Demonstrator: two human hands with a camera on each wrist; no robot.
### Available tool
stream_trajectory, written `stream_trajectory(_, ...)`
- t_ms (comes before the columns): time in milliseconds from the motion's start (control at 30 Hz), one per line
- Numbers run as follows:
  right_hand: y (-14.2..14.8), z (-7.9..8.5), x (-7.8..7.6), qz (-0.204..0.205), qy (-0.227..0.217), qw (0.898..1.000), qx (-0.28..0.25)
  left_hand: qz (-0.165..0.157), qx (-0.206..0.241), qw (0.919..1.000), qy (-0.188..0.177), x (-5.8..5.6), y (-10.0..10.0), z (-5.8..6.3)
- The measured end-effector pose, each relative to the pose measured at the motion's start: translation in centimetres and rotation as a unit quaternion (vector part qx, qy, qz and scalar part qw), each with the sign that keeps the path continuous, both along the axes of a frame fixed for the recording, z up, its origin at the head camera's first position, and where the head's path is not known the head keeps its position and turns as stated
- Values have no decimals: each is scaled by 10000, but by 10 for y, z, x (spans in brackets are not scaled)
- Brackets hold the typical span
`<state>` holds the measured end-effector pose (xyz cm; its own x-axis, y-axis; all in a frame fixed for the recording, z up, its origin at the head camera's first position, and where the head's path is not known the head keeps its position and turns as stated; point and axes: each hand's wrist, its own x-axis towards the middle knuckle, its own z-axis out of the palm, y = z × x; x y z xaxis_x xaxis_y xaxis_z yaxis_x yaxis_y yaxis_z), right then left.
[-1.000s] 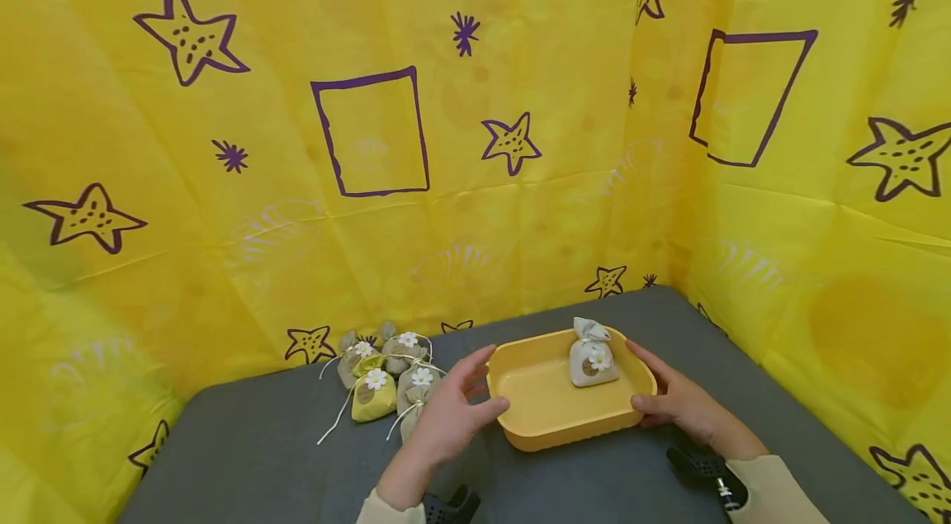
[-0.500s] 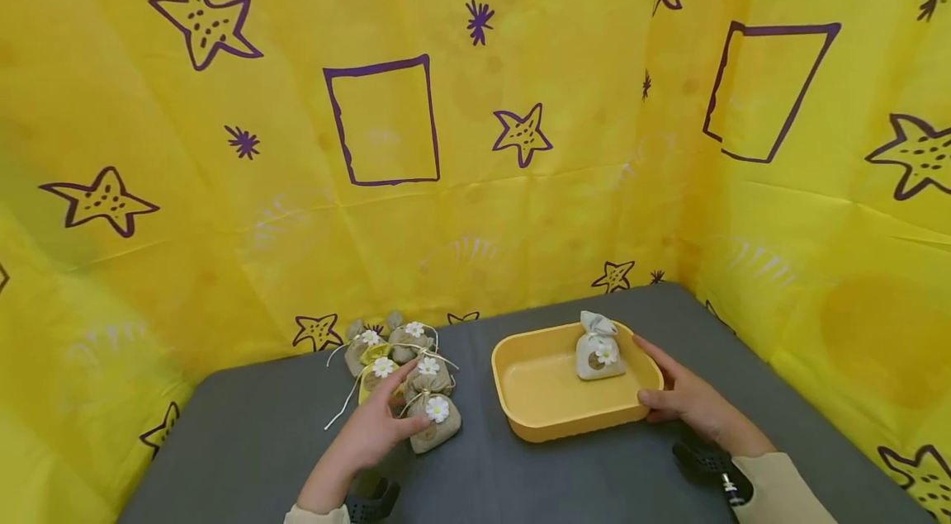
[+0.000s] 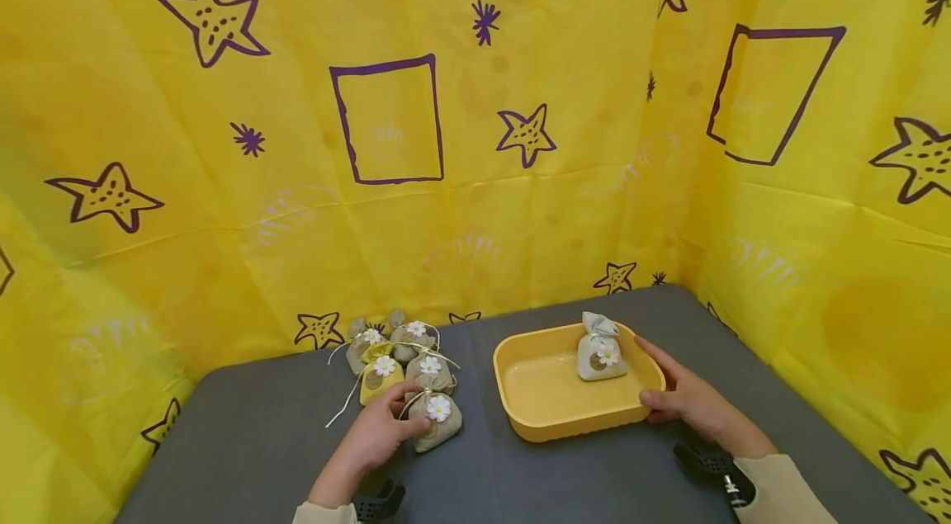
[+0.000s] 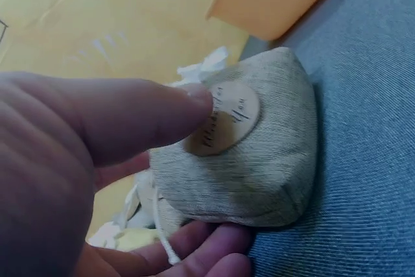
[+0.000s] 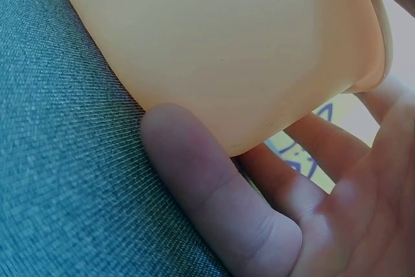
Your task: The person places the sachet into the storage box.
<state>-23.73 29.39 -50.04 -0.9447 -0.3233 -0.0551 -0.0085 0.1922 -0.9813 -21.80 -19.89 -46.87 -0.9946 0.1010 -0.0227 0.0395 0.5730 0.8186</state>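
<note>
My left hand [image 3: 377, 433] pinches the nearest beige drawstring sachet [image 3: 440, 422], which has a white flower on its front. In the left wrist view the thumb presses beside the round tag [image 4: 232, 118] of that sachet, and the other fingers curl along its far side and under it. A yellow rectangular tray [image 3: 550, 429] stands to the right, its right end gripped by my right hand [image 3: 691, 404]. The right wrist view has the thumb against the tray wall [image 5: 220, 50]. Inside the tray, a pale grey sachet [image 3: 600, 355] sits upright near the back right.
Behind the left hand, several more sachets crowd together: a yellow sachet [image 3: 381, 384], a beige sachet [image 3: 431, 380] and others by the curtain. Their loose cords trail on the grey table [image 3: 245, 425]. A yellow starfish-print curtain [image 3: 461, 243] encloses the table's back and sides.
The left hand has let go of the tray's left end, moved left to the sachets and taken hold of the nearest one. The right hand stays on the tray; the head view has shifted slightly.
</note>
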Motion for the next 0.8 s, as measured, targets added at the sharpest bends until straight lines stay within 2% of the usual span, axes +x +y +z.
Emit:
stream_trajectory(200,1,0,1,33,-26,10000,-21,-263,-67,9996,119,1,2,0)
stream_trajectory(667,0,0,1,96,4,9999,-94,-264,8,9994,213,4,6,-2)
stream_trajectory(800,0,1,1,80,-54,9999,-87,-373,147,9988,264,5,9,-2)
